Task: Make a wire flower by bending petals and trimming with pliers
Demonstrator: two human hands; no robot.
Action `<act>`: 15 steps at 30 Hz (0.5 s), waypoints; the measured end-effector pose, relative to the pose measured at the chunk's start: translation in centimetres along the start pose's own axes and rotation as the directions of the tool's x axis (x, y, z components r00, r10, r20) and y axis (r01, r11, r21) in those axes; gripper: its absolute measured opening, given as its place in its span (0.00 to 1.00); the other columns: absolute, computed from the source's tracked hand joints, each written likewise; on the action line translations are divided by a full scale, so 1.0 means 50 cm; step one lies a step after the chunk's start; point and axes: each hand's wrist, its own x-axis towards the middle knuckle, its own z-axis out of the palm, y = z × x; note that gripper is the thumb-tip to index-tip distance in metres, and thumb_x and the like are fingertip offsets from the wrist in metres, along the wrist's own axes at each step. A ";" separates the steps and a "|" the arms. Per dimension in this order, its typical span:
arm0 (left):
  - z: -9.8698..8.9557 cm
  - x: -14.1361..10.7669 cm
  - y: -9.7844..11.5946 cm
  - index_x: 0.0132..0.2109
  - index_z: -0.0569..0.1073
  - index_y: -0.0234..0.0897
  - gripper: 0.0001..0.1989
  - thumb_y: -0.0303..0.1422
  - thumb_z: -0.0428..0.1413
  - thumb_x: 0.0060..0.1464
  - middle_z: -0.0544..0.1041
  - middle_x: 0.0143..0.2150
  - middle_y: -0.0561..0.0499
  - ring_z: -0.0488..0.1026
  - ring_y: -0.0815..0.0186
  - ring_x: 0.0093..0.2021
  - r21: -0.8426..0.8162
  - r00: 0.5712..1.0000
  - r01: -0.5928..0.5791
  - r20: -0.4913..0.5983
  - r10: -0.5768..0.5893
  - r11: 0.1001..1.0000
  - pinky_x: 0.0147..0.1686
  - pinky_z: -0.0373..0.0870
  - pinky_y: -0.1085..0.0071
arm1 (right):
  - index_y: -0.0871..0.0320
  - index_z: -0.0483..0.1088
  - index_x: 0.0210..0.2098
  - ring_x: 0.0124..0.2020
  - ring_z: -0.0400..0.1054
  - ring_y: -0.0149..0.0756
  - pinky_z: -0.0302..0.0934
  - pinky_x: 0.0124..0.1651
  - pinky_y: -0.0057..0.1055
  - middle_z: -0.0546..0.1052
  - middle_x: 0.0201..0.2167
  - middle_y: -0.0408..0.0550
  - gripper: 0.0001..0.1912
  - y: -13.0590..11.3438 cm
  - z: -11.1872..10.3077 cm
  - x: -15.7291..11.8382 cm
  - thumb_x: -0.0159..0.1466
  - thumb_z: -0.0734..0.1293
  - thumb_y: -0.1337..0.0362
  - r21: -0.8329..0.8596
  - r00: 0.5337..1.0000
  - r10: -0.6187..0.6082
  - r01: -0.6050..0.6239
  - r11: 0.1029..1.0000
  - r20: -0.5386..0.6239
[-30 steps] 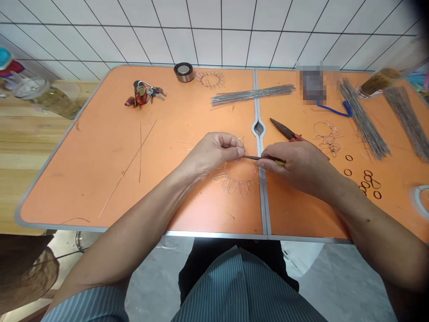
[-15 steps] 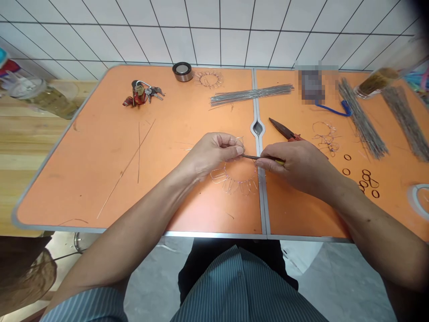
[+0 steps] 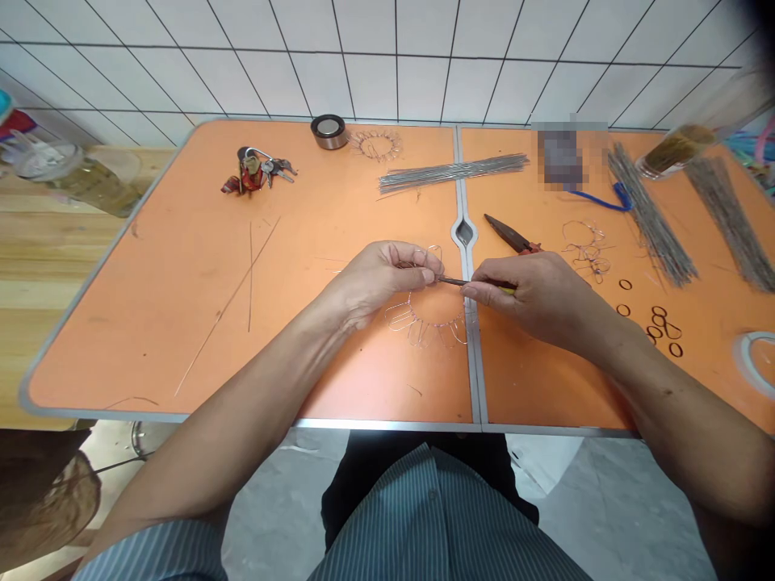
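Between thumb and fingers, my left hand (image 3: 396,270) pinches the upper left part of a looped wire ring (image 3: 439,324), whose thin loops fan out below. My right hand (image 3: 529,294) is closed on a slim dark tool (image 3: 453,281) with a bit of yellow at its handle. The tool's tip meets the wire at my left fingertips. Behind my right hand, pliers with red handles (image 3: 512,234) lie on the orange table (image 3: 242,355).
Keys (image 3: 266,168), a tape roll (image 3: 328,131) and another wire ring (image 3: 376,146) lie at the back. Wire bundles (image 3: 454,172) are at the back centre and right. Small dark rings (image 3: 664,323) sit near my right forearm. A jar (image 3: 678,149) stands back right.
The wire ring has shifted and turned slightly between my hands, its lower loops a little further right and up. Both hands keep their hold in nearly the same place.
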 end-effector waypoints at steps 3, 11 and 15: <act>0.002 0.000 0.002 0.32 0.85 0.35 0.04 0.30 0.71 0.49 0.82 0.36 0.48 0.75 0.65 0.38 -0.018 1.000 0.009 -0.016 -0.009 1.000 0.45 0.70 0.65 | 0.53 0.76 0.32 0.25 0.63 0.34 0.53 0.33 0.36 0.73 0.22 0.40 0.20 0.000 0.000 -0.001 0.77 0.67 0.50 0.030 1.000 0.025 -0.025 0.999 -0.001; 0.006 -0.002 -0.001 0.32 0.85 0.36 0.04 0.29 0.71 0.48 0.81 0.35 0.49 0.75 0.66 0.39 -0.036 0.998 -0.040 -0.046 0.038 0.999 0.47 0.70 0.65 | 0.52 0.71 0.27 0.24 0.59 0.33 0.51 0.31 0.36 0.66 0.20 0.39 0.23 -0.004 0.000 -0.001 0.76 0.67 0.49 0.108 0.995 0.101 -0.103 0.989 0.021; 0.006 -0.002 -0.003 0.32 0.85 0.36 0.03 0.29 0.71 0.48 0.81 0.35 0.49 0.74 0.66 0.38 -0.028 0.997 -0.051 -0.051 0.049 0.998 0.46 0.70 0.66 | 0.53 0.68 0.25 0.24 0.57 0.33 0.50 0.31 0.36 0.64 0.20 0.39 0.24 -0.005 0.000 0.000 0.75 0.68 0.48 0.142 0.991 0.132 -0.134 0.981 0.023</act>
